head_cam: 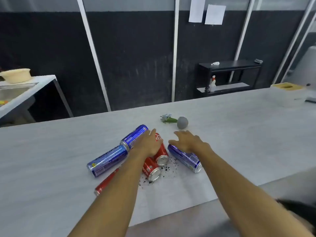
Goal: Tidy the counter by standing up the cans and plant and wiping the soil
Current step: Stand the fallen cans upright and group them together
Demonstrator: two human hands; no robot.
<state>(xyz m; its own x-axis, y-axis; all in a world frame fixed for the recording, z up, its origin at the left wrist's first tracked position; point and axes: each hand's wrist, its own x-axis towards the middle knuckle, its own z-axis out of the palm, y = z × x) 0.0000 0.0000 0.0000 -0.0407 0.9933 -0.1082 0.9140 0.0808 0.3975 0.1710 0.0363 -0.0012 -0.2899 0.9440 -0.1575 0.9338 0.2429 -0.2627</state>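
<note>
3 blue cans (107, 160), 3 red cans (152, 169) toppled; left hand (148, 144), right hand (189, 141) spread, unclamped.

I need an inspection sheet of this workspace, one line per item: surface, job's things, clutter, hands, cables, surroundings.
Surface: pale grey counter, with loose dark soil scattered beside the cans.
Job's things: three blue cans and three red cans, all lying down; small plant in grey pot on its side.
Clutter: yellow-topped white box at the far right of the counter.
Hands: left hand over a red can, right hand over the right blue can; neither visibly closed around one.
Cables: nothing seen.
Surroundings: black shelf with spray bottle; side counter with cream bowl; two papers on the wall.
</note>
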